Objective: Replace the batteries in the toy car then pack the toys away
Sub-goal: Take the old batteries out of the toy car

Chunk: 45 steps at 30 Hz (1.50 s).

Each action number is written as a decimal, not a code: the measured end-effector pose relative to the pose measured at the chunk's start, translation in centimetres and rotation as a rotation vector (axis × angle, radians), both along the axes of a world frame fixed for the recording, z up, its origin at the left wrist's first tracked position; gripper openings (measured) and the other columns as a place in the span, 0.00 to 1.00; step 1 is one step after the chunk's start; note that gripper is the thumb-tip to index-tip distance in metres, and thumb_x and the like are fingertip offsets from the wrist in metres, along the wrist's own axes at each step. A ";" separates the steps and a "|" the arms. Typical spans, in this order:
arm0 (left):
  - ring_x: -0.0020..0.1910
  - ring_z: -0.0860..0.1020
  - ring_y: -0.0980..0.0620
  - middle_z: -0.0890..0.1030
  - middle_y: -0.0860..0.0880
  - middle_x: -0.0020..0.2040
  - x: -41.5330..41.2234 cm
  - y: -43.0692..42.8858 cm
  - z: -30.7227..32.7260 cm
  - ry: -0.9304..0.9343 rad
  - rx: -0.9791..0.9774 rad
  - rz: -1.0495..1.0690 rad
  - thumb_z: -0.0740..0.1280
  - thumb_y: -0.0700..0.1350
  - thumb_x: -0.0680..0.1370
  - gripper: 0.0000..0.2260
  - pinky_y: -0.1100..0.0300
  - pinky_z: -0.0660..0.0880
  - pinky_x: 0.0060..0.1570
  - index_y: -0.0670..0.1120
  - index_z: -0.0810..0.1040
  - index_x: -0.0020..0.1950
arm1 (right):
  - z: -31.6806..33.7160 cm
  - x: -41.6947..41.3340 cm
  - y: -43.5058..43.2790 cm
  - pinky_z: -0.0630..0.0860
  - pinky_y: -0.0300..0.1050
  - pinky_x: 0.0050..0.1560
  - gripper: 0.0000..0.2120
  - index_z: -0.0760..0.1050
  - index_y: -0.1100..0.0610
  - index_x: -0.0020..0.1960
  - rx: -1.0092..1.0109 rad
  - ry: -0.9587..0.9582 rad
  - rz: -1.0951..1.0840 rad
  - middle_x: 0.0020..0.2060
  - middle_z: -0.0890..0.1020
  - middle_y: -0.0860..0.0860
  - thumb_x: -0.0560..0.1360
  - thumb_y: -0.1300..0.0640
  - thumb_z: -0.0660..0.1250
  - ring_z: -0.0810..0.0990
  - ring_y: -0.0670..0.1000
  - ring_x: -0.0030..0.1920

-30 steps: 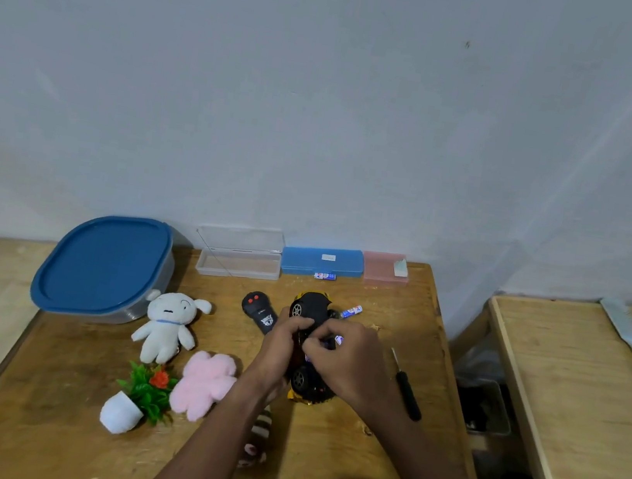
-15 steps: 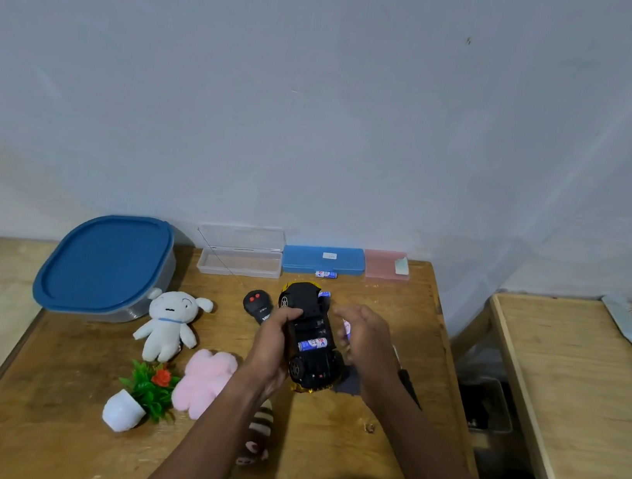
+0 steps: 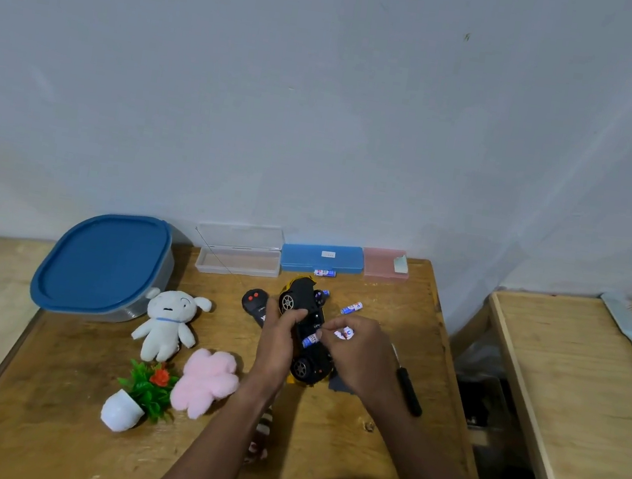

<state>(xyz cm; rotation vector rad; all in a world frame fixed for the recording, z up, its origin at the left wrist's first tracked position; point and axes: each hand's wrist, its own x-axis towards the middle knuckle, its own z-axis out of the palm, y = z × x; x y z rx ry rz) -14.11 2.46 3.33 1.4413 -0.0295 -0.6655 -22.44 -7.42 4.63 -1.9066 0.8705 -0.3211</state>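
Head view, frame centre: my left hand (image 3: 277, 341) grips the upturned black-and-yellow toy car (image 3: 303, 331) while my right hand (image 3: 356, 356) pinches a small blue-and-white battery (image 3: 343, 333) just beside it.

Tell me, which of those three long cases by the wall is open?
The clear case, leftmost of the three: its lid stands raised behind an uncovered tray. The blue case in the middle and the pink case are both shut.
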 end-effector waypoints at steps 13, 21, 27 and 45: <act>0.46 0.82 0.41 0.84 0.37 0.50 0.7 0.1 0.0 0.329 -0.076 0.019 0.59 0.47 0.82 0.16 0.48 0.78 0.49 0.38 0.82 0.58 | -1.0 -0.1 -2.7 0.82 0.42 0.45 0.08 0.86 0.52 0.48 0.240 -0.065 0.231 0.42 0.86 0.47 0.69 0.56 0.78 0.85 0.45 0.44; 0.51 0.81 0.39 0.82 0.35 0.55 0.5 0.1 -0.5 0.349 -0.069 -0.040 0.60 0.48 0.81 0.19 0.48 0.79 0.51 0.36 0.79 0.64 | -0.9 -0.6 -3.9 0.76 0.39 0.43 0.06 0.84 0.50 0.47 0.022 0.002 0.404 0.45 0.83 0.46 0.70 0.55 0.77 0.81 0.45 0.47; 0.54 0.83 0.37 0.83 0.34 0.58 0.9 -0.2 -1.3 0.343 -0.075 -0.063 0.62 0.50 0.83 0.18 0.43 0.78 0.57 0.39 0.79 0.65 | -0.9 -0.4 -3.3 0.81 0.44 0.44 0.04 0.84 0.51 0.45 0.161 -0.098 0.357 0.40 0.85 0.45 0.71 0.53 0.76 0.83 0.45 0.42; 0.53 0.83 0.44 0.85 0.46 0.51 3.0 -2.4 -6.7 -0.028 0.384 -0.187 0.67 0.51 0.81 0.09 0.45 0.79 0.58 0.47 0.80 0.56 | -3.6 1.7 -6.0 0.70 0.35 0.28 0.11 0.78 0.55 0.48 0.984 0.071 -0.149 0.32 0.75 0.47 0.78 0.47 0.67 0.72 0.43 0.27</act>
